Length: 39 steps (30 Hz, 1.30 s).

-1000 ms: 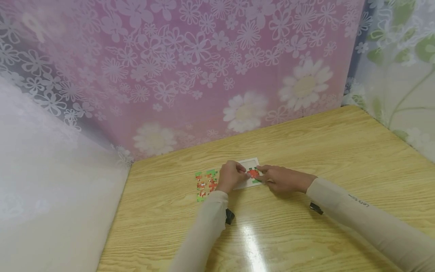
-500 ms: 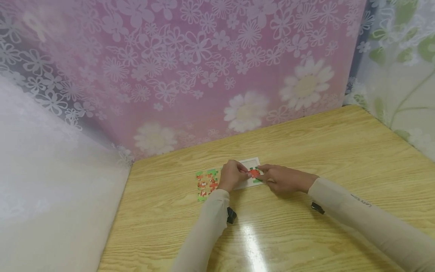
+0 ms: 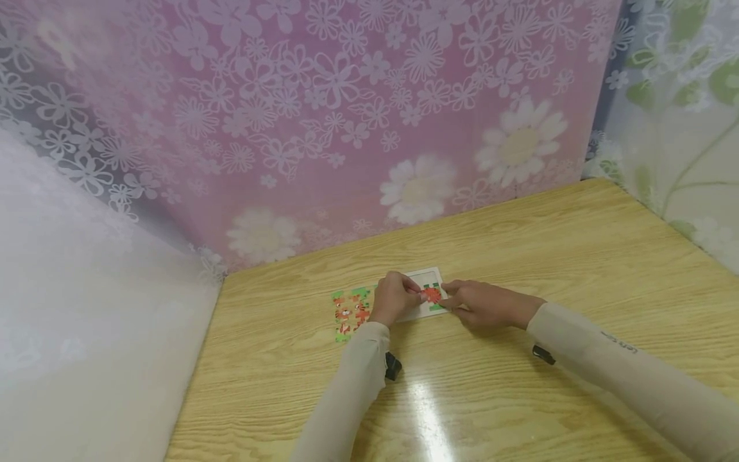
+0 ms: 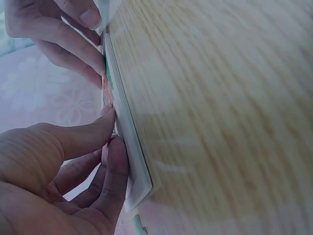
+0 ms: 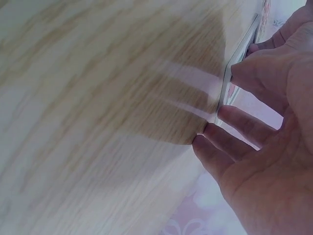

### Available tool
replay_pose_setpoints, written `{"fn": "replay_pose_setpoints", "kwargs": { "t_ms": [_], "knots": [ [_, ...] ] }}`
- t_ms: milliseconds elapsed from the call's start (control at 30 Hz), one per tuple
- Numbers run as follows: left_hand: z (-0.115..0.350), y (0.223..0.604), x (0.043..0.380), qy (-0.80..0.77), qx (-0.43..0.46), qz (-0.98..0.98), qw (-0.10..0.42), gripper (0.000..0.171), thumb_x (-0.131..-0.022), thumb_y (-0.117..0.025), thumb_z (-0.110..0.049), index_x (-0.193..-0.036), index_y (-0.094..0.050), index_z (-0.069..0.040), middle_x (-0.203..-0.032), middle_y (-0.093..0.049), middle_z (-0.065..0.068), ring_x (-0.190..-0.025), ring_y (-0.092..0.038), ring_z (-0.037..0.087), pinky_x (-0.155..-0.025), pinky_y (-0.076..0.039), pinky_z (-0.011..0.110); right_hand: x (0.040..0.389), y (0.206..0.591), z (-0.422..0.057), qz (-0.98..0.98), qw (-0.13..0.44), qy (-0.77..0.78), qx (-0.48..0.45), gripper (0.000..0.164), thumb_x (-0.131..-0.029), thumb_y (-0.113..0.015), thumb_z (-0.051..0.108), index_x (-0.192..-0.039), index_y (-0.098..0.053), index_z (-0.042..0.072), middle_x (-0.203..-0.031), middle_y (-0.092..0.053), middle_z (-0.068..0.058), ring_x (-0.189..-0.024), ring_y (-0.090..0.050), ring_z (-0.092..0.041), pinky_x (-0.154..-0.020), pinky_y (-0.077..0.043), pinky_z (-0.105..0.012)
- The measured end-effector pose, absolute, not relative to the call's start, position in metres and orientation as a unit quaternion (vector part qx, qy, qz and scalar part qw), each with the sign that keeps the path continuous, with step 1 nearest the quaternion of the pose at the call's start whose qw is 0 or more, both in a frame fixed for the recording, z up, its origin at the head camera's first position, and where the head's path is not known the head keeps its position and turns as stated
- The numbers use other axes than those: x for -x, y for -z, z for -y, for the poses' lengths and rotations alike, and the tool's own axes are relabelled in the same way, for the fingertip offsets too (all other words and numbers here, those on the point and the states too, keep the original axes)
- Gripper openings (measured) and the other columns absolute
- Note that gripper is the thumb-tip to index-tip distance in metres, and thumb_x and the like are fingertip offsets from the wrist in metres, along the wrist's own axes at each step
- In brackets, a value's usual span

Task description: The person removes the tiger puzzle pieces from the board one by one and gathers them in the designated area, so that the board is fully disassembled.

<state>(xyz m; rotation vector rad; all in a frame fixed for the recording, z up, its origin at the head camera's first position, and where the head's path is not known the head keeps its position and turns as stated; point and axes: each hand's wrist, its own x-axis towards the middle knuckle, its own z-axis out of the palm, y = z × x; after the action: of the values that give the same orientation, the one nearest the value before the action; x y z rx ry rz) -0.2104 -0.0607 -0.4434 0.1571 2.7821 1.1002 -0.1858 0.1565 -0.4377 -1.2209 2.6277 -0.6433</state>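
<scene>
A shallow white puzzle tray lies on the table, with joined red and green jigsaw pieces in its right end. My left hand is over the left part of the tray, thumb and fingertips pinching a small puzzle piece beside the red ones; the fingers mostly hide it. In the left wrist view the thumb tip meets the edge of the red area. My right hand rests at the tray's right edge, fingers extended. The right wrist view shows its fingertips spread along the tray rim and on the tabletop.
Left of the tray lies a group of orange and green puzzle pieces with an animal face, partly behind the left hand. The wood-grain table meets a pink flowered curtain at the back and a pale sheet at left.
My right hand has drawn back slightly to the right, its fingertips moving off the red pieces to the tray's edge. The left hand has shifted slightly right and now stays still.
</scene>
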Motion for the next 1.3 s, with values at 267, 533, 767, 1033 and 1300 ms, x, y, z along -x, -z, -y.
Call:
{"fn": "replay_pose_setpoints", "kwargs": {
  "t_ms": [267, 533, 767, 1033, 1300],
  "knots": [
    [0.0605, 0.4429, 0.2098, -0.363, -0.053, -0.928, 0.066, 0.011, -0.086, -0.084, -0.016, -0.088, -0.079, -0.006, -0.073, -0.070, -0.006, -0.065, -0.062, 0.006, -0.067, -0.055, 0.026, 0.1855, 0.4371, -0.1564, -0.880, 0.084, 0.207, 0.420, 0.029, -0.100, -0.058, -0.001, -0.128, -0.066, -0.006, -0.141, -0.049, -0.036, -0.130, -0.050, -0.049, -0.101, -0.047, -0.056],
    [0.0605, 0.4409, 0.2075, -0.372, -0.050, -0.925, 0.063, 0.010, -0.084, -0.086, -0.015, -0.086, -0.079, -0.008, -0.074, -0.072, -0.003, -0.066, -0.064, 0.008, -0.067, -0.055, 0.027, 0.1858, 0.4400, -0.1567, -0.880, 0.082, 0.206, 0.420, 0.028, -0.100, -0.059, -0.001, -0.126, -0.068, -0.005, -0.140, -0.050, -0.035, -0.127, -0.054, -0.047, -0.100, -0.048, -0.054],
    [0.0601, 0.4405, 0.2067, -0.381, -0.045, -0.921, 0.061, 0.009, -0.086, -0.084, -0.014, -0.085, -0.078, -0.008, -0.074, -0.071, -0.003, -0.065, -0.063, 0.008, -0.065, -0.053, 0.025, 0.1850, 0.4387, -0.1560, -0.881, 0.079, 0.200, 0.420, 0.027, -0.100, -0.059, -0.001, -0.125, -0.068, -0.006, -0.140, -0.050, -0.036, -0.127, -0.053, -0.048, -0.100, -0.048, -0.054],
    [0.0617, 0.4425, 0.2091, -0.400, -0.051, -0.914, 0.050, 0.008, -0.086, -0.083, -0.013, -0.084, -0.078, -0.007, -0.075, -0.070, -0.003, -0.066, -0.061, 0.009, -0.064, -0.052, 0.024, 0.1833, 0.4356, -0.1556, -0.881, 0.074, 0.198, 0.422, 0.026, -0.099, -0.061, -0.001, -0.124, -0.069, -0.005, -0.139, -0.051, -0.036, -0.127, -0.053, -0.049, -0.101, -0.047, -0.056],
    [0.0614, 0.4425, 0.2102, -0.410, -0.047, -0.909, 0.054, 0.007, -0.087, -0.082, -0.012, -0.084, -0.077, -0.008, -0.074, -0.068, -0.003, -0.065, -0.061, 0.009, -0.063, -0.052, 0.024, 0.1830, 0.4347, -0.1558, -0.882, 0.076, 0.198, 0.421, 0.026, -0.099, -0.061, 0.000, -0.123, -0.070, -0.004, -0.139, -0.051, -0.036, -0.129, -0.052, -0.049, -0.101, -0.046, -0.057]
  ]
}}
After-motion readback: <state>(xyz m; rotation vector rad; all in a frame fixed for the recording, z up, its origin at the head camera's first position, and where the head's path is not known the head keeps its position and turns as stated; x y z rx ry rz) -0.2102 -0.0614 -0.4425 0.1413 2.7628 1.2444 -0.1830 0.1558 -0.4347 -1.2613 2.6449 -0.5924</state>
